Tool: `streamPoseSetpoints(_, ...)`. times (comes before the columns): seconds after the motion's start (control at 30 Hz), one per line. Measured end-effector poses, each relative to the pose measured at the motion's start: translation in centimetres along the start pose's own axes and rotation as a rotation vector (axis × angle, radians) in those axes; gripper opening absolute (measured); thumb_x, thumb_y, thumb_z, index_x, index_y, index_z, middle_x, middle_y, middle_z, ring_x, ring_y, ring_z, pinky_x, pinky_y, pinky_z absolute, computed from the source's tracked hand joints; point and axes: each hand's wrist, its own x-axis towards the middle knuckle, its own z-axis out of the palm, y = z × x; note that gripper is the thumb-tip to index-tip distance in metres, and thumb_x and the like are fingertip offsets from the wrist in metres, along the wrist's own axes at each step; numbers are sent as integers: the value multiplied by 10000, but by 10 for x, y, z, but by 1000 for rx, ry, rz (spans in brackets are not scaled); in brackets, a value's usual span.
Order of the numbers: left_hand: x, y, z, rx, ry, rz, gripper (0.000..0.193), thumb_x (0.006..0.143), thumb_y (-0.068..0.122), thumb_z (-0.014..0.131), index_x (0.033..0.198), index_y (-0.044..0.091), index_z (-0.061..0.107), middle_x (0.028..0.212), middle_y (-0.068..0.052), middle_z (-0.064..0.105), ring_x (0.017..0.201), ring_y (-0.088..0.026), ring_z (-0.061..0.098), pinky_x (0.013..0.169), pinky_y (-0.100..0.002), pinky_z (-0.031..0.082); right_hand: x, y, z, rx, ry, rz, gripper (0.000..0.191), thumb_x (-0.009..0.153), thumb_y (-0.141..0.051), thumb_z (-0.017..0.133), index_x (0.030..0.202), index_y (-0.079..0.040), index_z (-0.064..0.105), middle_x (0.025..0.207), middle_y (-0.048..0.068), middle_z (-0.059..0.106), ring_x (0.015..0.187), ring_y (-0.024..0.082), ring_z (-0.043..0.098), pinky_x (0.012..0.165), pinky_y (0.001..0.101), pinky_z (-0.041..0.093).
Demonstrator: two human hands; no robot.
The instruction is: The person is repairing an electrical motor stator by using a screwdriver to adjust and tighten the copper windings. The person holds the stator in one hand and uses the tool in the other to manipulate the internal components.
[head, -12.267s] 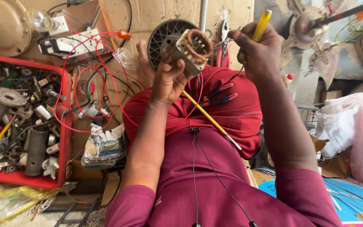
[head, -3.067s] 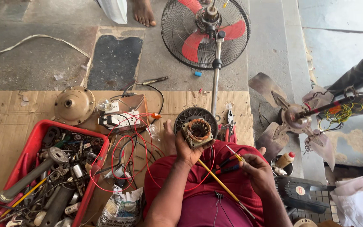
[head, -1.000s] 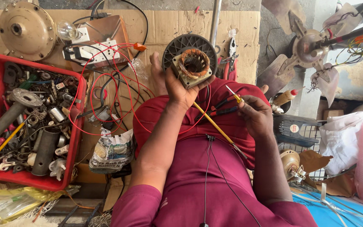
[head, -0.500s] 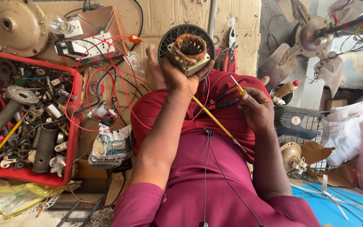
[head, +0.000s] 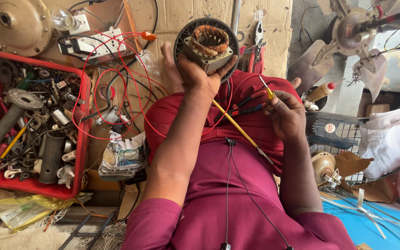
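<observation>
My left hand [head: 199, 74] grips a fan motor stator [head: 208, 40] with copper windings, set in a round black housing, and holds it up above my lap. My right hand [head: 285, 113] pinches a small yellow-handled screwdriver [head: 267, 90], tip pointing up and left, a short way right of the motor. Red, black and yellow wires [head: 237, 127] run from the motor across my red-clothed lap.
A red tray [head: 83, 139] of metal parts sits at left. A power strip with a bulb [head: 86, 39] and red wires lie on cardboard. Pliers [head: 258, 44] lie beside the motor. Fan blades [head: 348, 37], a glue bottle [head: 320, 92] and a grille [head: 343, 134] are at right.
My left hand has tilted the motor so the copper windings face me more. My right hand with the screwdriver has shifted only slightly. The camera has moved a little closer.
</observation>
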Motion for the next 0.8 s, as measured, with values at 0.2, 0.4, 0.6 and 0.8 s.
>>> streamPoseSetpoints(0.2, -4, 1, 6, 8, 10, 5, 643, 974, 590, 290, 1396, 161, 516, 1349, -153, 579, 1177, -401, 619, 863, -676, 600, -1, 0, -2, -10, 6, -1, 201, 1034, -23, 652, 1229, 26, 660, 1054, 122, 727, 881, 170, 678, 809, 328, 578)
streamPoseSetpoints(0.4, -9, 7, 14, -18, 70, 30, 783, 938, 737, 242, 1404, 165, 506, 1358, -157, 548, 1166, -423, 581, 841, -694, 564, 8, -10, 13, -179, -16, -42, 227, 1043, -60, 689, 1246, 36, 665, 1053, 109, 720, 879, 153, 669, 797, 283, 561)
streamPoseSetpoints(0.6, 2, 3, 11, -11, 60, 10, 706, 960, 658, 264, 1423, 183, 507, 1384, -133, 559, 1195, -425, 594, 860, -712, 579, 24, -22, 52, -340, -69, -78, 307, 1066, -112, 666, 1344, 11, 626, 1068, 109, 721, 867, 143, 653, 789, 275, 549)
streamPoseSetpoints(0.8, -4, 6, 18, -16, 124, -4, 741, 945, 700, 260, 1418, 186, 507, 1363, -131, 570, 1155, -427, 608, 820, -698, 580, 32, -20, 90, -301, -185, -162, 360, 1095, -78, 674, 1420, -9, 537, 1115, 67, 655, 924, 124, 617, 832, 270, 521)
